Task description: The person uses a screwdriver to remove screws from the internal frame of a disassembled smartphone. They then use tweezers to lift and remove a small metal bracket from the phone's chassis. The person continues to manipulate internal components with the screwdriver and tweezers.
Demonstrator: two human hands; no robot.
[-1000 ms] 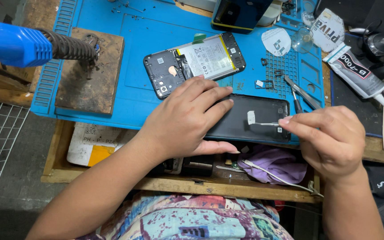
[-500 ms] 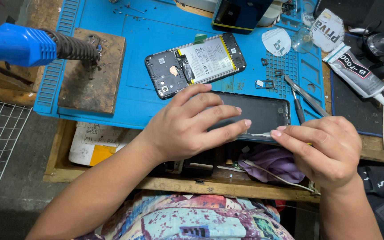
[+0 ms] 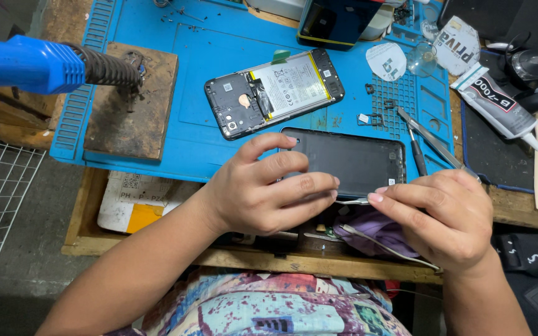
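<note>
Pressing down on a flat black phone panel at the near edge of the blue mat, left hand with fingers spread flat across the panel's near-left part, likely to keep the smooth, glossy slab from sliding. Pinched together in the right hand, fingers closed on a thin metal pry tool, its flat tip laid against the panel's near edge, seemingly to work into the seam. Farther in on the mat, lying tilted and apart from the panel, an opened phone body with pale battery and dark boards exposed. Beside the panel toward the right edge, slim steel tweezers and tiny brackets on the mat's gridded part. Toward the left edge, a scorched wooden block under a blue hot-air handle with coiled metal neck. Off the mat's right side, a soft glue tube. Under the desk's near edge, crumpled purple cloth.
</note>
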